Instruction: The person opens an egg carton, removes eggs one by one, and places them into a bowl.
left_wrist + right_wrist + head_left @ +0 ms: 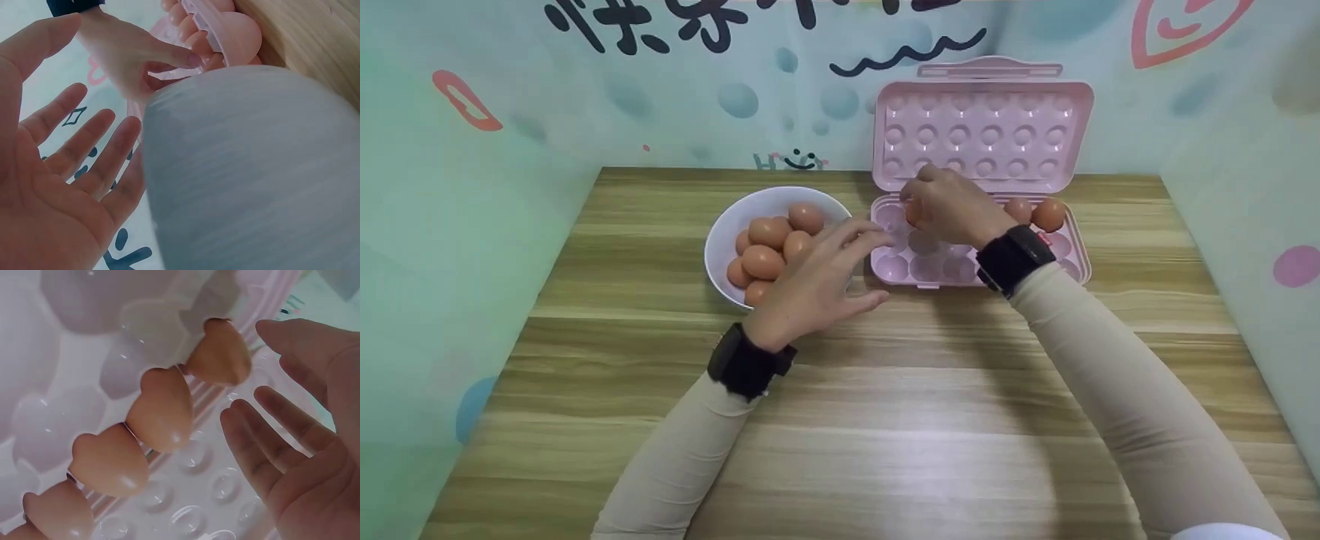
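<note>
My right hand [956,206] is over the back row of a pink egg carton [891,268], beside a brown egg [914,213] seated there. In the right wrist view, thumb and fingers stand apart around that egg [220,355], with a gap showing between fingertips and shell. Further eggs [109,458] line the same row; my hand hides part of it in the head view. My left hand [814,281], fingers spread, hovers at the right side of a white bowl [722,232] of brown eggs [763,262]. Its palm [56,208] holds nothing.
The carton's hinged lid [982,135] stands raised against the patterned backdrop [660,112]. Several front cups of the carton hold no egg. Both containers rest near the back edge of the wooden table [840,435].
</note>
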{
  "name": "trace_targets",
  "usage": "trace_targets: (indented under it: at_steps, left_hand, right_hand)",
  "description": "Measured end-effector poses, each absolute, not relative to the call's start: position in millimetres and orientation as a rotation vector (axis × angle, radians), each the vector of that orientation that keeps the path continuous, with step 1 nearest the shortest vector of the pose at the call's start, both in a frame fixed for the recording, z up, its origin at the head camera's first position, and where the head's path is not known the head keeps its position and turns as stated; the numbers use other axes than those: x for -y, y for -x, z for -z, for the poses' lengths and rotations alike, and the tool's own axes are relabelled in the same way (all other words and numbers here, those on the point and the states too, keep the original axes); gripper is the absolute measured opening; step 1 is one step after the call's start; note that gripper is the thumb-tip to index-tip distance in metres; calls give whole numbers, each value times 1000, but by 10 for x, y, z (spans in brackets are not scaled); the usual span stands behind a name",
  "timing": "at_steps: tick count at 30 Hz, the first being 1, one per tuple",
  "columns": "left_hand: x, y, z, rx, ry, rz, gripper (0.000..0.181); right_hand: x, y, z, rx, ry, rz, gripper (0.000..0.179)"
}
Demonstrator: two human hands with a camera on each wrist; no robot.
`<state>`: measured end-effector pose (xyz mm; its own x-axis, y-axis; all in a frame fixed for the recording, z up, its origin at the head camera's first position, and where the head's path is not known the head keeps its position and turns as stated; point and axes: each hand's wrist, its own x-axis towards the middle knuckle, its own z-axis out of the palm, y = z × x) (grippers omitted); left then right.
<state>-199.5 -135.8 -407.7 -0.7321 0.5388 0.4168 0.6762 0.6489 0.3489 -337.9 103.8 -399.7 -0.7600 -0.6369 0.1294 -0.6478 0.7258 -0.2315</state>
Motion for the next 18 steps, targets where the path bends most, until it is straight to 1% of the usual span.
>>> trace_targets:
  at_steps: [4,12,18]
  left_hand:
    - [1346,2016,4102,2592,991,675,60]
    - [1342,2031,4133,2571,1008,654,59]
    - [1350,2027,4140,2560,1008,665,58]
  right_hand:
    - [-988,3424,4054,2948,-1045,-344,39]
    - [-946,3460,4114,2910,-1079,-302,22]
    - [-935,3468,4129,2880,-1080,-321,18]
